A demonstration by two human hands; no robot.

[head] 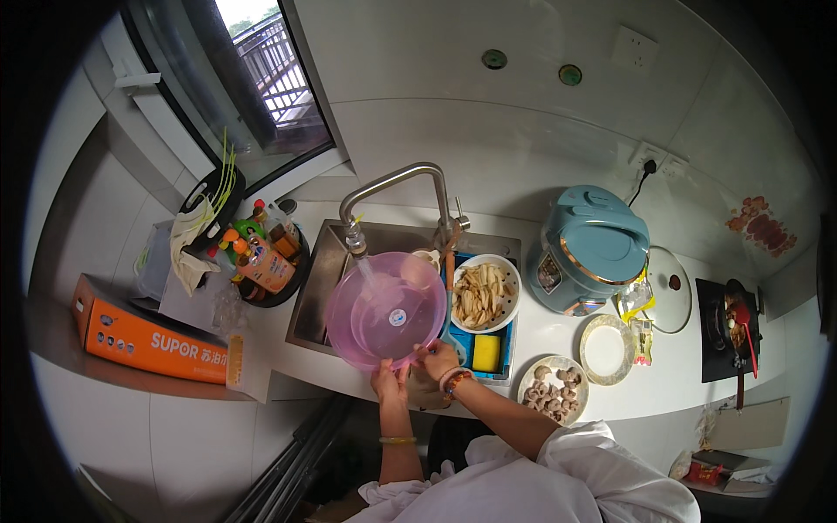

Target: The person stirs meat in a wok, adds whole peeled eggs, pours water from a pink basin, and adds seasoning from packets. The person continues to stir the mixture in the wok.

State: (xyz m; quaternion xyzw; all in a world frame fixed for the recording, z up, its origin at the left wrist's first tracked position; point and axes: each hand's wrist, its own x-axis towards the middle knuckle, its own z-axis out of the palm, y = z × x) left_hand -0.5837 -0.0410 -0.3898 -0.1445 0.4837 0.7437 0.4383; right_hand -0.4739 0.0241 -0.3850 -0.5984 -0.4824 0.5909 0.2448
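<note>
Both hands hold a translucent pink plastic basin (418, 327) by its near rim, over the stainless steel sink (307, 307). My left hand (390, 379) grips the rim at the front, and my right hand (437, 359) grips it a little further right. Water runs from the faucet (392, 175) into the basin. A white colander (460, 315) with pale sliced vegetable strips (480, 294) stands just right of the basin, on a blue rack (465, 338). Nearer me on that rack lies a yellow sponge (486, 354).
Right of the sink stand a blue-green electric pressure cooker (592, 248), a plate of mushrooms (554, 390), an empty plate (606, 353) and a glass lid (673, 307). A pan (737, 327) sits on the far-right cooktop. Bottles (268, 261) and an orange box (153, 340) are at left.
</note>
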